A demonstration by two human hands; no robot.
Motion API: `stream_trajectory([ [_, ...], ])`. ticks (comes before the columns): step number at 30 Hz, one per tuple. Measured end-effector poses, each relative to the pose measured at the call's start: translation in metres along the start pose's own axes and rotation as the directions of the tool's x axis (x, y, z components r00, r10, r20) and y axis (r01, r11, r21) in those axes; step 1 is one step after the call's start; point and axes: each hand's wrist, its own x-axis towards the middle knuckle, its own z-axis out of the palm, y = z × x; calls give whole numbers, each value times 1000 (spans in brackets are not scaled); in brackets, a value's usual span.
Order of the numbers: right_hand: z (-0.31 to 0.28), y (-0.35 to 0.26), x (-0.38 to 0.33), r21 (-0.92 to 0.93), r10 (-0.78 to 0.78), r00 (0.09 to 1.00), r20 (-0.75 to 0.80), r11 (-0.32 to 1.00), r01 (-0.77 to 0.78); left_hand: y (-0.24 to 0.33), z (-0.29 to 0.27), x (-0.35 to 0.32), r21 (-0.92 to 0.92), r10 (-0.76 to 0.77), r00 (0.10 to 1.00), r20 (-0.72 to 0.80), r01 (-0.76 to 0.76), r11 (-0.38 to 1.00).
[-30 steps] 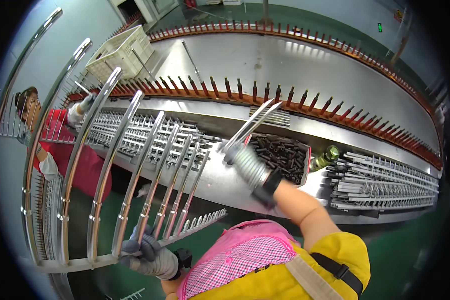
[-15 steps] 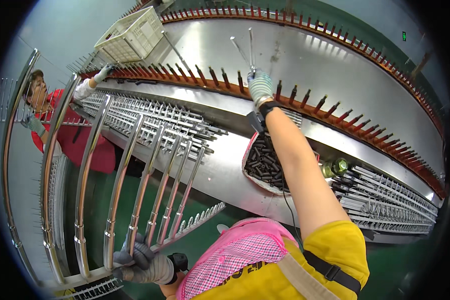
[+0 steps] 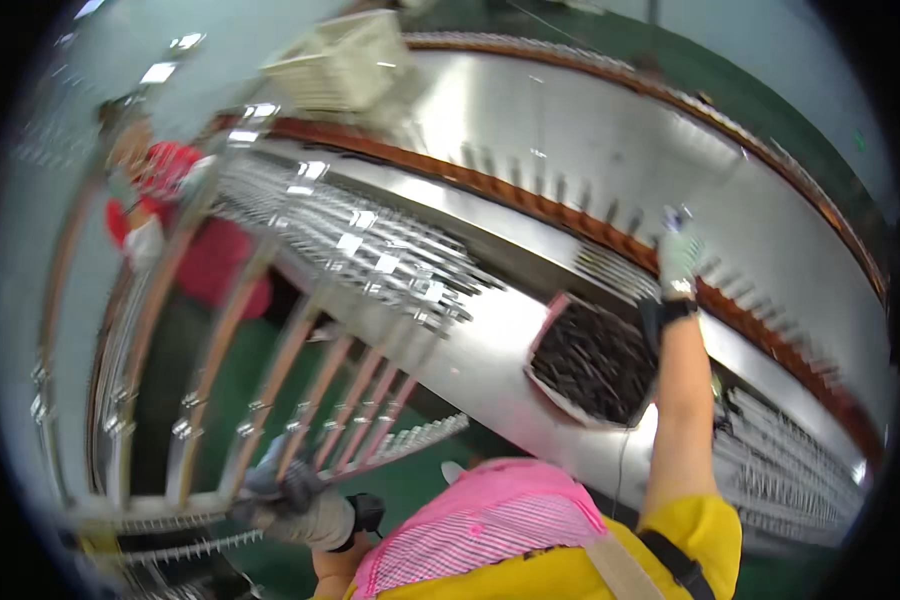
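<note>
My left hand [image 3: 295, 492], in a grey glove, is closed at the lower bar of a rack of chrome tubes [image 3: 200, 395]. Several long tubes stand up from that bar in a row, blurred by motion. Stretched far forward, my right hand [image 3: 679, 262] wears a pale glove and is over the orange-brown rail [image 3: 545, 207] with upright pegs. A small shiny metal piece [image 3: 676, 216] shows at its fingertips; its fingers are smeared, and they look closed on it. Beside my right forearm lies a bin of short black sleeves [image 3: 598, 362].
A co-worker in red [image 3: 175, 165] stands at the left, behind the rack. A cream crate [image 3: 340, 65] is at the far side. Stacks of metal rods [image 3: 340, 230] lie on the steel bench [image 3: 485, 330], with more rods [image 3: 790, 450] at the right.
The view has swung and blurred. My right hand has moved rightward along the peg rail; the two thin rods that stuck out of it are no longer clearly visible. My left hand stays on the rack.
</note>
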Motion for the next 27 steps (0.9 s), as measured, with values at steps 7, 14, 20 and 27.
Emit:
stream_trajectory([
  [7, -20, 51, -57, 94, -14, 985, -170, 995, 30, 23, -16, -15, -47, -177, 982, 70, 181, 982],
  [14, -94, -157, -276, 237, -325, 74, 943, 498, -834, -3, -23, -9, 78, -279, 958, 70, 274, 959],
  [20, -79, -216, -313, 130, -578, -102, 810, 347, -929, -30, -34, 5, 15, -301, 866, 399, 322, 947],
  [27, -68, -189, -284, 302, -305, 264, 915, 85, -949, -58, -28, 8, -61, -226, 892, 392, 270, 961],
])
